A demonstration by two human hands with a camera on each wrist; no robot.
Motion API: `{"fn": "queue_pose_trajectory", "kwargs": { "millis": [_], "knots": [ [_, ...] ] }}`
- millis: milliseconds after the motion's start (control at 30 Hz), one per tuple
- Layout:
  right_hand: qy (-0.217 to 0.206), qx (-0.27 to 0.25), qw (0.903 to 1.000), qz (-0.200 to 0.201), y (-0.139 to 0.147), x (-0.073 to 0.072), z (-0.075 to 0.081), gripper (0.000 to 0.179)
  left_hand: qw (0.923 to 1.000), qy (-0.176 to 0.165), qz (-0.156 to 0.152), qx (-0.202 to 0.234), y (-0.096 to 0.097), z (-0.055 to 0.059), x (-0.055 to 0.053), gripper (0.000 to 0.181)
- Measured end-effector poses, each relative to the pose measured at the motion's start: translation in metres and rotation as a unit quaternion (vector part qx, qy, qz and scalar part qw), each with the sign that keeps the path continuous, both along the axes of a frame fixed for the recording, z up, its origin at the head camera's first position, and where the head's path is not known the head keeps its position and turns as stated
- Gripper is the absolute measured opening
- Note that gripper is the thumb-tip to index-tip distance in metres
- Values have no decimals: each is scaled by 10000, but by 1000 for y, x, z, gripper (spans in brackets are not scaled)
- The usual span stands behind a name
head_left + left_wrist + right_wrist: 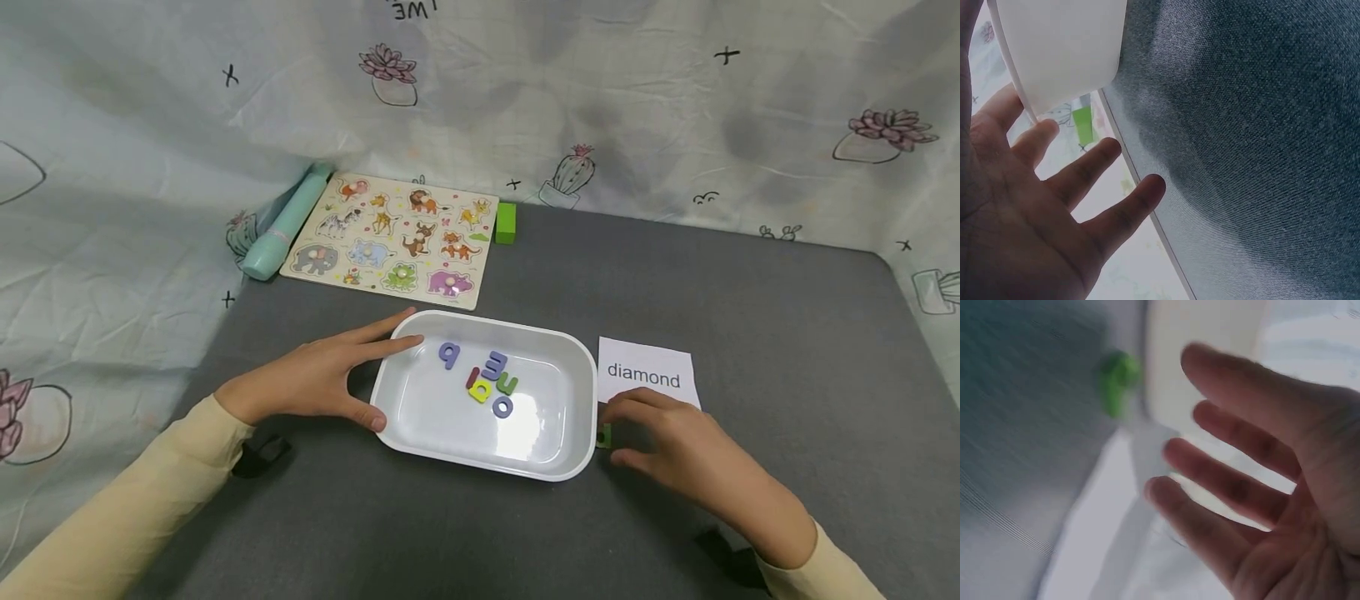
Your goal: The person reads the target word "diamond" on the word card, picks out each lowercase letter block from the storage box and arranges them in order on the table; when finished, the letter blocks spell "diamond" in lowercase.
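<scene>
A white tray (472,450) lies on the table with several small foam letters in it: a purple q-shaped letter (448,355), a purple m-shaped letter (494,366), a red bar (472,377), a green letter (507,383), a yellow letter (480,391) and a purple ring-shaped letter (502,407). My left hand (315,375) spans the tray's left end, fingers spread and touching its rim. To the right of the tray, my right hand (682,446) hovers with parted fingers by another green letter (1117,381), partly hidden in the head view and blurred in the right wrist view.
Beside the tray lies a white card (643,367) printed "diamond". Farther back are an animal peg puzzle (390,237), a green block (506,223) and a long teal object (288,221). Patterned cloth (637,100) hangs along the table's far edge.
</scene>
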State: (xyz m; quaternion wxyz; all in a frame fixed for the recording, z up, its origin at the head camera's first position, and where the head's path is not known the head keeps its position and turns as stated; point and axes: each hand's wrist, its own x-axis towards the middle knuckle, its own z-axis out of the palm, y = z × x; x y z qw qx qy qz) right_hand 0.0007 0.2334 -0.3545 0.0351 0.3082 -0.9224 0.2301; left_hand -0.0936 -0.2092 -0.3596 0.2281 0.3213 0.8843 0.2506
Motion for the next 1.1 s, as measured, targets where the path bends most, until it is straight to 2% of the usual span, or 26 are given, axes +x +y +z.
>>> {"fn": "queue_pose_trajectory", "kwargs": {
  "millis": [167, 267, 400, 600, 900, 1100],
  "knots": [
    [-328, 330, 9985, -303, 1, -1, 41, 60, 9999, 82, -84, 72, 0, 1, -1, 110],
    [-406, 322, 9984, -203, -4, -5, 59, 69, 9997, 183, -168, 76, 0, 1, -2, 113],
    [-409, 254, 9987, 168, -17, -14, 71, 68, 9996, 224, -177, -48, 1, 2, -3, 116],
    [-619, 229, 9960, 603, -44, -32, 73, 58, 9995, 242, -200, -74, 2, 3, -2, 114],
    [-885, 156, 9901, 1079, -94, -59, 68, 54, 9992, 275, -276, -100, 1, 3, -1, 113],
    [-1153, 588, 9806, 1471, -125, -76, 57, 50, 9989, 312, -358, -36, 1, 3, -2, 111]
  ]
}}
